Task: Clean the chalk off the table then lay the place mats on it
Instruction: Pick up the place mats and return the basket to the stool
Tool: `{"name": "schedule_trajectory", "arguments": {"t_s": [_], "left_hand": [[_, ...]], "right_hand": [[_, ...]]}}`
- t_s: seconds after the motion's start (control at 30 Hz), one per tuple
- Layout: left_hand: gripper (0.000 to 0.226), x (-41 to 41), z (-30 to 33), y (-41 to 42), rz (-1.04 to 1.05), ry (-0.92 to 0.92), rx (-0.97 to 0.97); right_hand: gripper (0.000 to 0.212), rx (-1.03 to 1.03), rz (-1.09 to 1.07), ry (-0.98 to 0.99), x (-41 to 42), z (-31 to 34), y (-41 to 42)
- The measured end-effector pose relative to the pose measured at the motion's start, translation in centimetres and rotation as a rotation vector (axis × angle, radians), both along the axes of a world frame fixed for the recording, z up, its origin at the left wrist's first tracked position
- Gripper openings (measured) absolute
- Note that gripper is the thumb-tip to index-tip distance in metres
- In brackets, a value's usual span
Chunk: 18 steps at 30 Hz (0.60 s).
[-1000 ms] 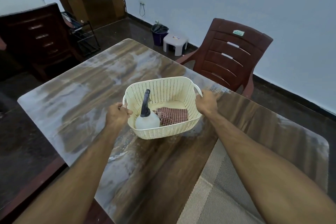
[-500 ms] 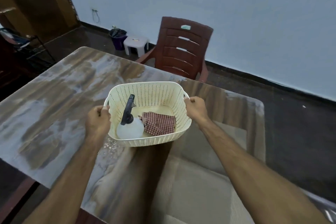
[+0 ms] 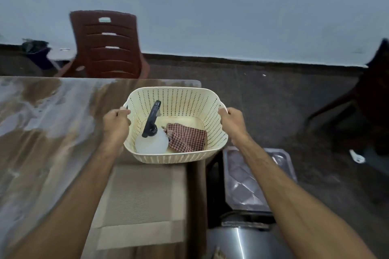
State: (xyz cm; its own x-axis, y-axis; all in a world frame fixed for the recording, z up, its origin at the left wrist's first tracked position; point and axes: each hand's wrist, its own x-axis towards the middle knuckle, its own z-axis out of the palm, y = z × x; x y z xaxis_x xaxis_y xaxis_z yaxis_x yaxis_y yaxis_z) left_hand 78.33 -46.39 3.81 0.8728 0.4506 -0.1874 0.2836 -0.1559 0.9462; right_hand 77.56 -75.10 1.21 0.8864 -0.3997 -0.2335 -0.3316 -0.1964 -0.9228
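Observation:
A cream perforated basket [image 3: 189,99] hangs in the air over the table's right end. My left hand [image 3: 115,125] grips its left handle and my right hand [image 3: 232,123] grips its right handle. Inside lie a white spray bottle [image 3: 152,143] with a black nozzle and a red checked cloth [image 3: 187,137]. The wooden table [image 3: 42,132] is smeared with white chalk over its left and far parts. Beige place mats [image 3: 139,202] lie stacked on the table just below the basket.
A red-brown plastic chair [image 3: 107,46] stands behind the table's far edge. A metal tray [image 3: 252,178] and a grey round container [image 3: 242,239] sit on the floor right of the table. Another dark chair [image 3: 366,99] is at the far right. A small bin [image 3: 36,52] stands far left.
Both hands have carried the basket rightwards from the table's middle to its right end, and my view has turned right with it. The floor beside the table now shows.

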Motion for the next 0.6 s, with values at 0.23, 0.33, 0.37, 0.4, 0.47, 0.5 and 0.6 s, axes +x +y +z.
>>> {"name": "schedule_trajectory", "arguments": {"t_s": [0.23, 0.33, 0.37, 0.4, 0.47, 0.5, 0.6], "left_hand": [[0.021, -0.5, -2.4, -15.2, -0.186, 0.072, -0.126], [0.019, -1.4, -3.8, -20.2, -0.245, 0.100, -0.131], [0.017, -1.8, -4.4, -21.7, -0.269, 0.117, -0.134], [0.015, -2.2, -4.9, -22.8, -0.282, 0.128, -0.130], [0.015, -3.2, -6.3, -24.9, -0.298, 0.162, -0.100], [0.016, -3.8, -7.1, -25.7, -0.303, 0.179, -0.085], [0.018, -5.7, -9.8, -27.3, -0.329, 0.253, -0.040]], "right_hand": [[0.025, -0.032, -0.191, 0.056, -5.7, -1.9, -15.2], [0.024, -0.054, -0.246, 0.080, -8.0, -3.1, -20.0], [0.023, -0.075, -0.256, 0.090, -8.7, -3.6, -21.5], [0.023, -0.090, -0.259, 0.096, -9.2, -4.1, -22.7], [0.023, -0.117, -0.261, 0.124, -10.3, -5.5, -24.7], [0.023, -0.122, -0.258, 0.139, -10.8, -6.5, -25.5], [0.023, -0.160, -0.240, 0.186, -12.2, -9.3, -27.0]]}}
